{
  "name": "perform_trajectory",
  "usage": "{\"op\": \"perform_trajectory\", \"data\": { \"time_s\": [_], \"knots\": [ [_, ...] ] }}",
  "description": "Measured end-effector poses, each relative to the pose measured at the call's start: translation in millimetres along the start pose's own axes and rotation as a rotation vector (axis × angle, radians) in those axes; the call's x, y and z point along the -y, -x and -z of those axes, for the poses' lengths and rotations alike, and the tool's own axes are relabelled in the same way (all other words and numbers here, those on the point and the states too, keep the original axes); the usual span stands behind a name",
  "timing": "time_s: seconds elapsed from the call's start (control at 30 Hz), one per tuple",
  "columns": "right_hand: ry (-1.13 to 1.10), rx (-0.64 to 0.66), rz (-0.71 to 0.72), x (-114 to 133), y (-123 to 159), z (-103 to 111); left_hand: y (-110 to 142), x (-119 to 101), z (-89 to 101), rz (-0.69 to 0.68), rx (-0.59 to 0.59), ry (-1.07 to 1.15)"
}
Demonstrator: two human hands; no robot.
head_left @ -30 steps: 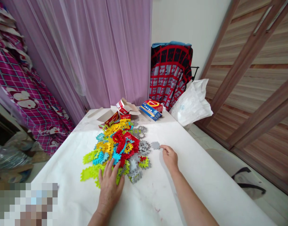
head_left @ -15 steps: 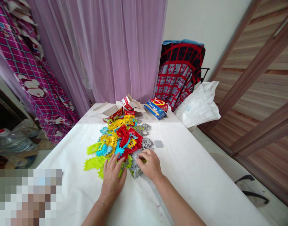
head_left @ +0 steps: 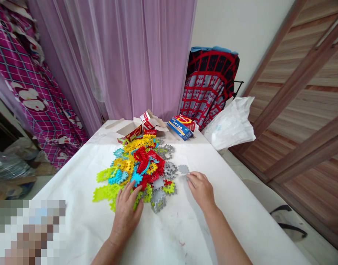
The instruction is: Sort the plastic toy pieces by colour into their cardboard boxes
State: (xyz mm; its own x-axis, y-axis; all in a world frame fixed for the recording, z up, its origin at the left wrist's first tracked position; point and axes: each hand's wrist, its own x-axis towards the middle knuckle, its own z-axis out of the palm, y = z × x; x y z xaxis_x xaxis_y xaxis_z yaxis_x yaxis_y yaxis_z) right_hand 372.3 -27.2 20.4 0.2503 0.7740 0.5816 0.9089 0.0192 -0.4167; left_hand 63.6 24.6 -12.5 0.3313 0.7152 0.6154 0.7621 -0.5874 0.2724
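Note:
A pile of toothed plastic building pieces in red [head_left: 141, 158], yellow [head_left: 125, 163], blue [head_left: 137, 179], lime green [head_left: 104, 193] and grey [head_left: 170, 169] lies on the white-covered table. My left hand [head_left: 127, 206] rests at the pile's near left side, fingers spread over lime green pieces, touching near the blue one. To the right of the pile, a single flat grey piece [head_left: 183, 169] lies apart. Beside its near right edge is my right hand [head_left: 200, 187], with fingers curled and thumb drawn close to them. What sits between those fingertips is hidden.
Opened cartons [head_left: 130, 132] stand at the table's far edge behind the pile, with a blue and red box [head_left: 181, 127] right of them. A white plastic bag [head_left: 229, 125] hangs by the far right edge. Beyond are a purple curtain [head_left: 147, 55] and a covered chair [head_left: 207, 81].
My right hand has left the grey part of the pile and moved right to the lone grey piece. My left hand stays on the pile. The view has shifted slightly.

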Motion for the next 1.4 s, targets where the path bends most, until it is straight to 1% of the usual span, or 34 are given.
{"op": "perform_trajectory", "data": {
  "time_s": [0.07,0.1,0.2,0.27,0.43,0.6,0.67,0.77,0.83,0.93,1.0,1.1,1.27,1.4],
  "knots": [
    [0.024,0.166,0.017,-16.6,11.0,7.3,-0.4,0.3,0.7,0.001,-0.006,0.024],
    [0.013,0.21,0.005,-22.9,14.5,10.3,-0.5,0.8,0.9,-0.002,-0.008,0.034],
    [-0.024,0.227,-0.076,-34.0,12.9,16.5,-1.0,3.4,1.1,-0.016,-0.021,0.059],
    [-0.041,0.277,-0.078,-35.7,3.8,17.7,-1.7,5.6,1.0,-0.018,-0.028,0.069],
    [-0.021,0.495,0.0,-31.2,-20.5,15.4,-4.1,10.3,1.5,-0.069,-0.036,0.06],
    [0.03,0.606,0.003,-28.6,-34.7,18.8,-5.8,11.6,3.6,-0.103,-0.049,0.045],
    [-0.004,0.615,-0.013,-30.4,-42.6,20.7,-5.5,12.8,3.1,-0.109,-0.05,0.041],
    [-0.048,0.527,-0.059,-36.9,-60.9,19.4,-4.0,15.3,1.2,-0.106,-0.054,0.041],
    [-0.041,0.48,-0.065,-42.5,-74.6,14.2,-2.5,16.2,0.7,-0.094,-0.049,0.044],
    [-0.038,0.529,-0.05,-50.0,-88.8,2.0,-0.5,15.8,1.9,-0.066,-0.039,0.056],
    [-0.05,0.567,-0.03,-53.5,-91.9,-5.2,0.2,15.1,3.2,-0.052,-0.025,0.064],
    [-0.055,0.586,-0.003,-56.7,-90.8,-10.2,-0.2,14.2,4.8,-0.04,-0.003,0.065],
    [-0.045,0.598,0.011,-57.2,-89.5,-9.8,-3.0,11.4,7.6,-0.031,0.019,0.057],
    [0.013,0.628,0.018,-53.9,-90.2,-9.7,-4.6,9.3,9.7,-0.032,0.025,0.06]
  ]
}}
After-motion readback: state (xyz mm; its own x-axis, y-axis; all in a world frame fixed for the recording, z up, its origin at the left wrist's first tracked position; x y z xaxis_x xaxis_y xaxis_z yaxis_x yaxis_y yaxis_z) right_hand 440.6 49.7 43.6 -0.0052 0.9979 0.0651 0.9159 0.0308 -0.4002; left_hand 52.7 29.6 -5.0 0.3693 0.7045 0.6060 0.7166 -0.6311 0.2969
